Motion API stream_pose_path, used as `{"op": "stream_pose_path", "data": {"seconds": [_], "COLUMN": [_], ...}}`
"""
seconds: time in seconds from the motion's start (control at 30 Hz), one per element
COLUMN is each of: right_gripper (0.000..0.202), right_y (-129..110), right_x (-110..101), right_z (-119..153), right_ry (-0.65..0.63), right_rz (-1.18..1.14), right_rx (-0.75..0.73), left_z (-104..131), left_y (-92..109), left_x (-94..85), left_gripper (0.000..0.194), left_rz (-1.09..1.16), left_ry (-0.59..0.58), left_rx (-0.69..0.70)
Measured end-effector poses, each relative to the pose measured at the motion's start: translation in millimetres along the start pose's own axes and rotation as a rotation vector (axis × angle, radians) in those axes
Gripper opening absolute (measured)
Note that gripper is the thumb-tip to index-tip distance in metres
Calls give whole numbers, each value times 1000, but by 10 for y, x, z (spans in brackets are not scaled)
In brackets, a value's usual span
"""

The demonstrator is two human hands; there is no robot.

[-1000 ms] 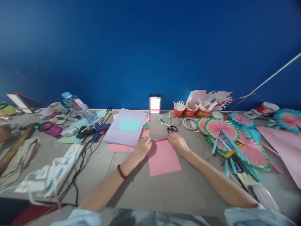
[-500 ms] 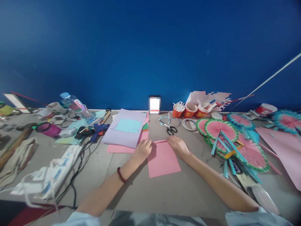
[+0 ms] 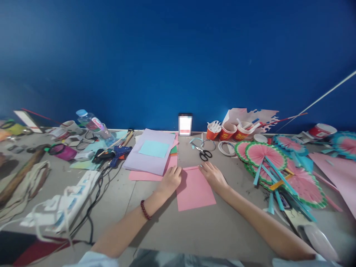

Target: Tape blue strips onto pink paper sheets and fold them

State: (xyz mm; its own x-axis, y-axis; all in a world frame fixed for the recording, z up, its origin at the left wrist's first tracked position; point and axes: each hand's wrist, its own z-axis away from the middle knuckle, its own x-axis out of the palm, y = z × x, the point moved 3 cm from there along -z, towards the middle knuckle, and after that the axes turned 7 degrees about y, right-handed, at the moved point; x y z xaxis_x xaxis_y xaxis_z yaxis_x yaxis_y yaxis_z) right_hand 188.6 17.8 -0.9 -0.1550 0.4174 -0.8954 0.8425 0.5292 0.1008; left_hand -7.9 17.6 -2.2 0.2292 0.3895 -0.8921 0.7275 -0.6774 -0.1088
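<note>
grey tabletop (image 3: 169,237) | pink sheet (image 3: 196,191) flat on it; uneven pressure could skew it; near-square, long axis unclear, far edge facing away | left hand (image 3: 171,180) and right hand (image 3: 213,177) at its far corners, fingers bent, can't make out whether pinching or pressing | narrow strip (image 3: 191,168), seemingly folded, along far edge

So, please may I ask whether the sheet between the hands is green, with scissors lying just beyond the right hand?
Only the colour is off: the head view shows the sheet is pink, not green. The scissors do lie just beyond the right hand.
</note>
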Motion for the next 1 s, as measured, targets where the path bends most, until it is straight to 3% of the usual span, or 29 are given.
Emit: {"op": "stream_pose_path", "data": {"seconds": [0.4, 0.67, 1.0], "right_gripper": [20, 16, 23], "right_y": [7, -29, -6], "right_x": [22, 10, -3], "right_z": [56, 34, 67], "right_ry": [19, 13, 3], "right_rz": [62, 95, 57], "right_rx": [24, 38, 92], "left_z": [53, 87, 314], "left_y": [0, 67, 209], "left_x": [-19, -21, -160], "left_gripper": [26, 25, 48], "left_rz": [-106, -183, -20], "left_ry": [125, 126, -85], "left_rx": [108, 160, -72]}}
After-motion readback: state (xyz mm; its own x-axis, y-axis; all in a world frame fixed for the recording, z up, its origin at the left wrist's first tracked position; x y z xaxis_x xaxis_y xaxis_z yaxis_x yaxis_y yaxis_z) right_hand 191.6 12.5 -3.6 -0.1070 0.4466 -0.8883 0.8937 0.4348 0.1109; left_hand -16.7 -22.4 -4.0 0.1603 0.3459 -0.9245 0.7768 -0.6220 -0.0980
